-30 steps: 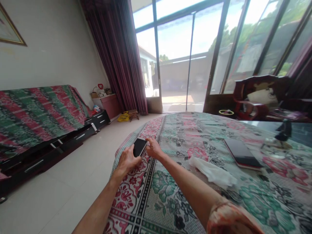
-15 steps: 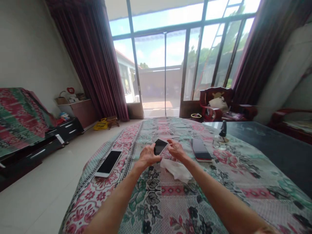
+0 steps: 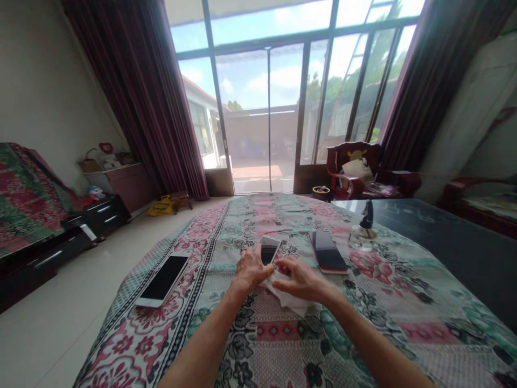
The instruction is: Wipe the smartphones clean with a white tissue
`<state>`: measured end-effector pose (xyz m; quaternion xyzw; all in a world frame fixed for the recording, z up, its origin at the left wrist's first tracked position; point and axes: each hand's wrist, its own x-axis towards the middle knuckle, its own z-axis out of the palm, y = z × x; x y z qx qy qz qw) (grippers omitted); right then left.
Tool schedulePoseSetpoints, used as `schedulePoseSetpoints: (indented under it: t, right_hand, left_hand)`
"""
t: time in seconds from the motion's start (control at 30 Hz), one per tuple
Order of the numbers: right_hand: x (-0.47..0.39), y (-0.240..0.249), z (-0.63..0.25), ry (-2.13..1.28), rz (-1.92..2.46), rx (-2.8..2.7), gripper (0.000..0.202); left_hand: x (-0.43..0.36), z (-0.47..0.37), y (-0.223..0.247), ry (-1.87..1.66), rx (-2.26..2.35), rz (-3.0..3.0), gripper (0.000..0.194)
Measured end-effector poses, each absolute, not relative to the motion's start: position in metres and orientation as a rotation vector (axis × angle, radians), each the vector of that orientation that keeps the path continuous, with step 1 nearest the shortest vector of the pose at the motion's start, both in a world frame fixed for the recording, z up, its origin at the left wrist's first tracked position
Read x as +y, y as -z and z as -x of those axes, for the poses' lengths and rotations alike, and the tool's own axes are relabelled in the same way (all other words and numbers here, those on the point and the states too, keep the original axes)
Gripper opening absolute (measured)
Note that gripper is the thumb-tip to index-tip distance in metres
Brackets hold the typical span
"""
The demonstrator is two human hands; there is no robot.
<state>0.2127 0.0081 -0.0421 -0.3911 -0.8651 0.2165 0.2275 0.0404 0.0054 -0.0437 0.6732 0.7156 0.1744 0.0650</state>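
Note:
A smartphone with a dark screen and a pale frame (image 3: pixel 270 248) lies on the patterned tablecloth in front of me. My left hand (image 3: pixel 250 269) grips its left side and near end, fingers along the edge and thumb across the lower corner. Just right of it, my right hand (image 3: pixel 299 277) is over a crumpled white cloth (image 3: pixel 294 305), with thumb and forefinger apart; its fingertips touch or nearly touch the cloth's upper part. My right hand and arm hide some of the cloth.
A white phone (image 3: pixel 163 280) lies left, near the table's edge. To the right are a dark phone with a red edge (image 3: pixel 328 251) and a clear bottle with a black top (image 3: pixel 365 229). The flowered tablecloth (image 3: pixel 283 350) covers the table; a dark glossy surface (image 3: pixel 436 237) adjoins it.
My right hand has left the phone's right side and come down toward me onto the cloth. The phone has turned more upright in view, still in my left hand. The view has shifted slightly.

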Motion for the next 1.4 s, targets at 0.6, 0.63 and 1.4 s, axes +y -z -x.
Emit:
schedulePoseSetpoints:
  t: [0.6, 0.63, 1.4]
  right_hand:
    - [0.021, 0.045, -0.221, -0.278, 1.525, -2.173, 0.031]
    - [0.022, 0.047, -0.221, -0.254, 1.527, -2.153, 0.032]
    - [0.031, 0.07, -0.219, -0.276, 1.255, -2.098, 0.031]
  left_hand:
    - [-0.001, -0.045, 0.035, -0.448, 2.138, -1.993, 0.07]
    - [-0.005, -0.049, 0.033, -0.414, 2.135, -1.981, 0.07]
    - [0.021, -0.012, 0.047, -0.639, 1.61, -1.494, 0.027]
